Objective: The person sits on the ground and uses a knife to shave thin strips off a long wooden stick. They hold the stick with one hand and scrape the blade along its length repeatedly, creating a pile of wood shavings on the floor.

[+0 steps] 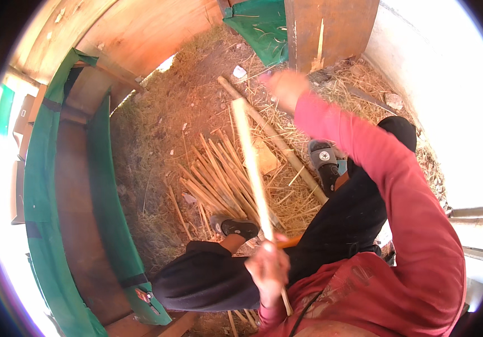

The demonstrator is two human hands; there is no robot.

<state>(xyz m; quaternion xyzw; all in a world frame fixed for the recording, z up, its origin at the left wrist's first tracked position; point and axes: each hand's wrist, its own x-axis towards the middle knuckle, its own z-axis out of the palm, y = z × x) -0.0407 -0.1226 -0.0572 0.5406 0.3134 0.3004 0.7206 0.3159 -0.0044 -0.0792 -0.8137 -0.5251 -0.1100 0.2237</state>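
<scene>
While I sit low w/ knees up, my left hand (268, 268) is fisted round the near end of a long pale split cane strip (251, 163), which slants up and away from me over the ground. My right hand (285, 87) is raised far out, blurred; can't tell if it's closed or gripping anything. More cane strips (216, 180) lie piled on the straw-strewn ground (157, 112) betw. my shoes (324, 163), a thicker pole (278, 143) beside them. Risk, imo: right arm swinging down could catch the strip off-line or hit my left fist, since the strip is held at one end only & can flex.
</scene>
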